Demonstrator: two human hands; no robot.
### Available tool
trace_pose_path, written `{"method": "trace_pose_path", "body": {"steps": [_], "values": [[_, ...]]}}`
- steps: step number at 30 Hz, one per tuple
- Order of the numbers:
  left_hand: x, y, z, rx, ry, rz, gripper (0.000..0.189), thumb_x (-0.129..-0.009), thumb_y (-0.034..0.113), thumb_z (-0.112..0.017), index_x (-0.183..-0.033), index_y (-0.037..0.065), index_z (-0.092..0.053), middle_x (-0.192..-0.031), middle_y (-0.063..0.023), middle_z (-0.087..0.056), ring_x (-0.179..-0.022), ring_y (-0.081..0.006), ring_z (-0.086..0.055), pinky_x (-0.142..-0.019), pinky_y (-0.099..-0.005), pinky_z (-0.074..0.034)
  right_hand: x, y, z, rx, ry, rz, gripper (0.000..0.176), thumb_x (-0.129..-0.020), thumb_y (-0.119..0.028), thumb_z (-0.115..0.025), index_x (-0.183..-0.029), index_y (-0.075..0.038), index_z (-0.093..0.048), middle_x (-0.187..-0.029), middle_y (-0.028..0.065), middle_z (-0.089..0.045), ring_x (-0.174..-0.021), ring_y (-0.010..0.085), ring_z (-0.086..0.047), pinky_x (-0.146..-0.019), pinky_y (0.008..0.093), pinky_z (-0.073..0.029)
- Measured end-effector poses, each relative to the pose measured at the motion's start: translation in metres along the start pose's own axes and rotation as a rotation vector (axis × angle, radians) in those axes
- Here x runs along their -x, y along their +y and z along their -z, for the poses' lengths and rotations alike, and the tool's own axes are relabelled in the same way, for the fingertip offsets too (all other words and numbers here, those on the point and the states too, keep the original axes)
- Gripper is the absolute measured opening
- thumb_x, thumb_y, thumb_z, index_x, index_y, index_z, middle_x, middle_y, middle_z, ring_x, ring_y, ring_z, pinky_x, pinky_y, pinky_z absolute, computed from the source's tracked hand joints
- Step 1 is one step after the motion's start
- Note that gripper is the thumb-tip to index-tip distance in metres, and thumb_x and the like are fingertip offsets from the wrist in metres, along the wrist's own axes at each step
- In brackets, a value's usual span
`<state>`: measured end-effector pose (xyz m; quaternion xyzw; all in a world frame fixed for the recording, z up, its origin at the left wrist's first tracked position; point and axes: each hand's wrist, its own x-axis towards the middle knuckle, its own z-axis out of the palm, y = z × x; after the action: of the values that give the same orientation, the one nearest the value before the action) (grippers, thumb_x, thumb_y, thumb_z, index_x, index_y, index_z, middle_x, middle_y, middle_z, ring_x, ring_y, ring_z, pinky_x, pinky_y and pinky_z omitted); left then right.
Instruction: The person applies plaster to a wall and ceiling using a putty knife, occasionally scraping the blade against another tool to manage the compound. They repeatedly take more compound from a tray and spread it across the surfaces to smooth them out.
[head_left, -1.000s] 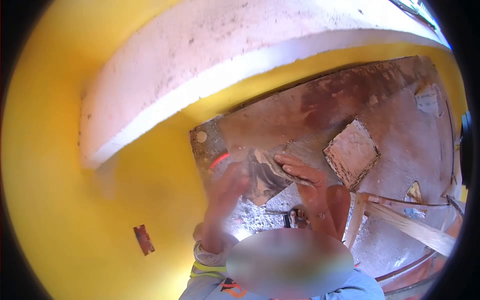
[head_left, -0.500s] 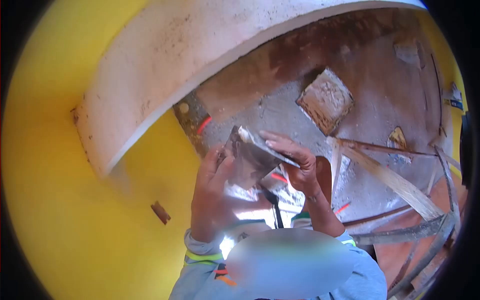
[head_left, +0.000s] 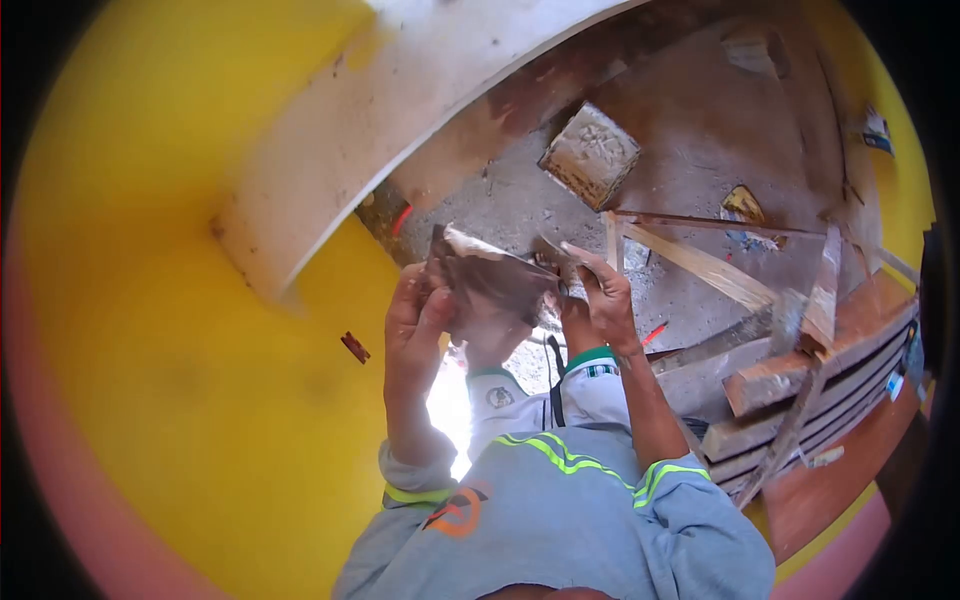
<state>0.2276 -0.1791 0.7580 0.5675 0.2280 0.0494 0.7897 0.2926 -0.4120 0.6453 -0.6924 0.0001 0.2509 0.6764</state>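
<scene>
My left hand point(head_left: 412, 315) grips a dark, flat plate point(head_left: 490, 285), thumb on the near side. Pale putty point(head_left: 472, 243) lies along the plate's far edge. My right hand point(head_left: 605, 300) is closed, thumb and fingers pinching a thin scraper blade point(head_left: 553, 247) seen nearly edge-on. That blade stands just beyond the plate's right corner. Both hands are held in front of my body, over my legs and the dusty floor. Whatever handles these tools have is hidden by my fingers.
A square block-like tub point(head_left: 592, 155) with pale putty on top stands ahead on the floor. To the right are a wooden frame point(head_left: 705, 265) and stacked boards point(head_left: 800, 400). A curved pale ledge point(head_left: 400, 110) and a yellow wall point(head_left: 200, 400) border the left.
My right hand's blade has come away from the plate and moved to its right. The view has shifted, showing more of my torso and the stacked boards.
</scene>
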Motion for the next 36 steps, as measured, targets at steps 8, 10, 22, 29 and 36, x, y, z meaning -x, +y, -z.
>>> {"method": "trace_pose_path", "body": {"steps": [8, 10, 22, 29, 36], "values": [[0.051, 0.034, -0.018, -0.409, 0.24, 0.125, 0.031, -0.1, 0.022, -0.051, -0.124, 0.002, -0.052, -0.11, -0.0065, -0.055, -0.101, -0.0159, -0.051, -0.086, -0.0295, -0.041, 0.051, -0.058, 0.086, -0.084, 0.259, -0.13, 0.03, -0.093, -0.01, -0.057, -0.12, 0.003, -0.062, -0.11, 0.0114, -0.067, -0.099, 0.0178, -0.062, -0.09, 0.0306, -0.048], [0.053, 0.038, -0.022, -0.367, 0.182, 0.067, 0.038, -0.1, 0.023, -0.052, -0.131, 0.0, -0.051, -0.119, -0.0084, -0.057, -0.11, -0.0179, -0.052, -0.095, -0.0298, -0.041, 0.049, -0.029, 0.097, 0.04, 0.356, 0.128, 0.03, -0.094, -0.01, -0.057, -0.121, 0.001, -0.061, -0.109, 0.0048, -0.066, -0.099, 0.0131, -0.059, -0.092, 0.0299, -0.047], [-0.034, 0.079, -0.089, -0.091, -0.16, -0.175, 0.022, -0.099, 0.026, -0.055, -0.111, 0.008, -0.056, -0.084, -0.0026, -0.06, -0.067, -0.0111, -0.056, -0.057, -0.0286, -0.044, 0.046, -0.14, 0.117, -0.329, 0.556, 0.036, 0.03, -0.092, -0.024, -0.06, -0.11, 0.0, -0.065, -0.089, 0.002, -0.067, -0.079, 0.0098, -0.062, -0.069, 0.0272, -0.053], [-0.125, 0.116, -0.162, -0.1, -0.659, -0.135, 0.011, -0.098, 0.019, -0.056, -0.102, 0.01, -0.051, -0.073, -0.0013, -0.056, -0.059, -0.0117, -0.053, -0.051, -0.026, -0.043, 0.068, -0.114, 0.099, -0.418, 0.837, 0.145, 0.046, -0.091, -0.015, -0.062, -0.133, 0.001, -0.053, -0.117, 0.0068, -0.063, -0.102, 0.0142, -0.06, -0.09, 0.0281, -0.048], [-0.138, 0.092, -0.304, -0.147, -1.101, -0.029, 0.012, -0.097, 0.02, -0.056, -0.101, 0.009, -0.052, -0.073, -0.0014, -0.056, -0.059, -0.0118, -0.053, -0.051, -0.0262, -0.043, 0.15, -0.127, 0.048, -0.485, 1.32, 0.112, 0.033, -0.096, -0.022, -0.055, -0.121, 0.0, -0.062, -0.096, 0.0011, -0.064, -0.08, 0.008, -0.056, -0.071, 0.0246, -0.045]]}}
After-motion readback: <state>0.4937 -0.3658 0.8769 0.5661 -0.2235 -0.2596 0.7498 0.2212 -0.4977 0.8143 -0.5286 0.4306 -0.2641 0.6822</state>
